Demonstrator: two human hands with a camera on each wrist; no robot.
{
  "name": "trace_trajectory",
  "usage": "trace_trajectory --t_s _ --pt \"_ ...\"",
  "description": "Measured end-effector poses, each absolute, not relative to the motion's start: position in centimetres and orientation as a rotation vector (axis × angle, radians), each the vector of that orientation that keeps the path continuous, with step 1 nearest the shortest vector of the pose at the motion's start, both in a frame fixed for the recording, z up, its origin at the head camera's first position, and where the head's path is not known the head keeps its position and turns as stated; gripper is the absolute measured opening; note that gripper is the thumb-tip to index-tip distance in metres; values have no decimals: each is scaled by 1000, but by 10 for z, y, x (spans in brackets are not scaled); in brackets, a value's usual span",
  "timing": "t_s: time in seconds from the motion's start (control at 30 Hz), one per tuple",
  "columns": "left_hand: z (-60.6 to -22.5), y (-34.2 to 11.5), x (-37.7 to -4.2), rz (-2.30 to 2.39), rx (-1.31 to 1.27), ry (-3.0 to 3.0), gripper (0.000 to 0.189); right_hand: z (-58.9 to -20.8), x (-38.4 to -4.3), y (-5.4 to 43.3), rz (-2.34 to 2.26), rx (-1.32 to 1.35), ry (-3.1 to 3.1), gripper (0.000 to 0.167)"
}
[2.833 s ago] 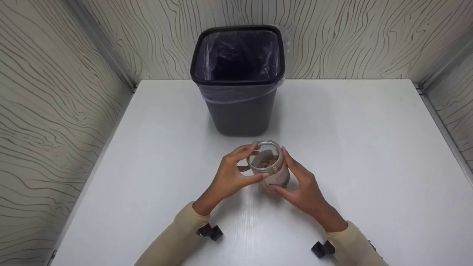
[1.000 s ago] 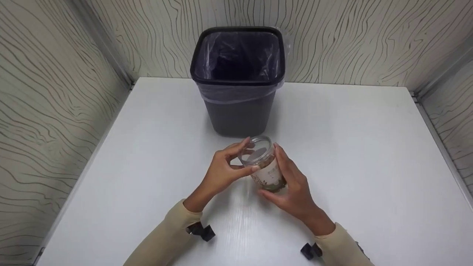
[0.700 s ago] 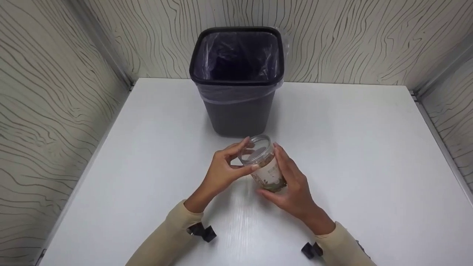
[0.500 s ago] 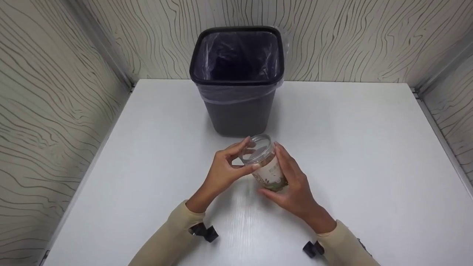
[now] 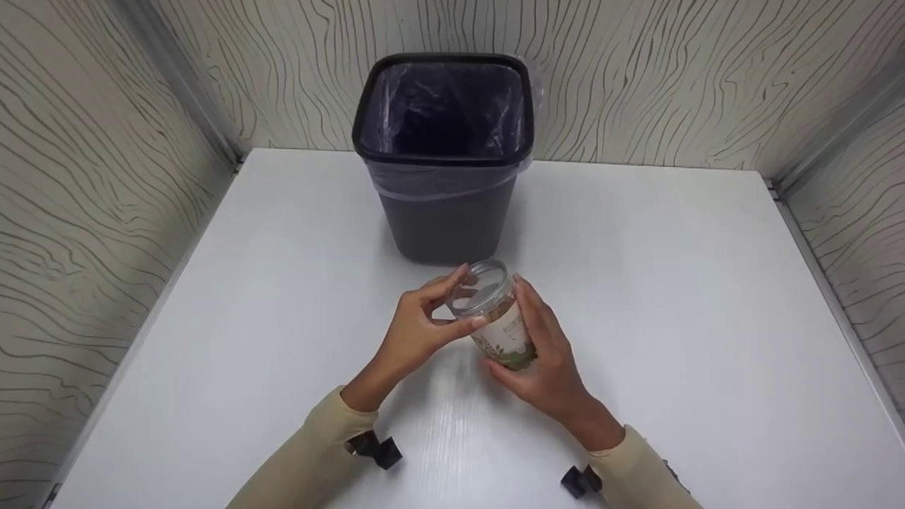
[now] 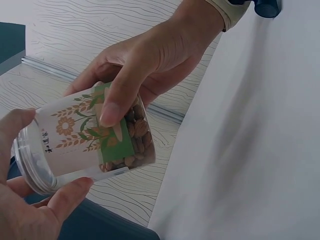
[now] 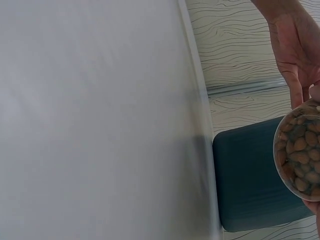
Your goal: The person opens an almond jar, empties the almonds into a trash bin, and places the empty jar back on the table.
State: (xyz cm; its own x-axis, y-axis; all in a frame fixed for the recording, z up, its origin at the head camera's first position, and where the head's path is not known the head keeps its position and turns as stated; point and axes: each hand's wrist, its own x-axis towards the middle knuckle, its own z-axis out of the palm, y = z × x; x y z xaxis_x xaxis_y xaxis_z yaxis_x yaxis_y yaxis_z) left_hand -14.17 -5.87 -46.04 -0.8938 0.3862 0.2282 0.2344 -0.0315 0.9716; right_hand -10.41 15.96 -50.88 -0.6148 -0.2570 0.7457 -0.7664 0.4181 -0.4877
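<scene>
A clear jar (image 5: pixel 503 331) with a white, green and floral label is held in the air, tilted with its clear top end (image 5: pixel 481 286) toward the upper left. My left hand (image 5: pixel 413 332) grips that top end between thumb and fingers. Lower down, my right hand (image 5: pixel 541 357) holds the jar's body, the thumb near its base. In the left wrist view, brown nuts (image 6: pixel 139 130) show through the lower wall; the right wrist view shows similar almond-shaped nuts (image 7: pixel 302 155) through the bottom. I cannot tell whether a clear lid sits on the jar.
A dark grey bin (image 5: pixel 449 223) lined with a clear plastic bag (image 5: pixel 442 180) stands just beyond the hands at the back of the white table (image 5: pixel 636 283). Patterned walls (image 5: pixel 636 85) enclose the back and both sides.
Since the oldest frame, the jar has tipped further, its top toward the left and its label now facing up to the head camera. Both hands keep their hold; the latest half second shows little change.
</scene>
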Motion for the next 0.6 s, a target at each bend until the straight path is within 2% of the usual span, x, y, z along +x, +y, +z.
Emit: trace_trajectory --t_s 0.17,0.6 --pt "-460 -58 -141 2078 669 2110 75 -509 -103 159 1135 850 -2105 111" --pt "-459 -57 -140 2082 666 2092 74 -508 -103 159 1152 850 -2081 102"
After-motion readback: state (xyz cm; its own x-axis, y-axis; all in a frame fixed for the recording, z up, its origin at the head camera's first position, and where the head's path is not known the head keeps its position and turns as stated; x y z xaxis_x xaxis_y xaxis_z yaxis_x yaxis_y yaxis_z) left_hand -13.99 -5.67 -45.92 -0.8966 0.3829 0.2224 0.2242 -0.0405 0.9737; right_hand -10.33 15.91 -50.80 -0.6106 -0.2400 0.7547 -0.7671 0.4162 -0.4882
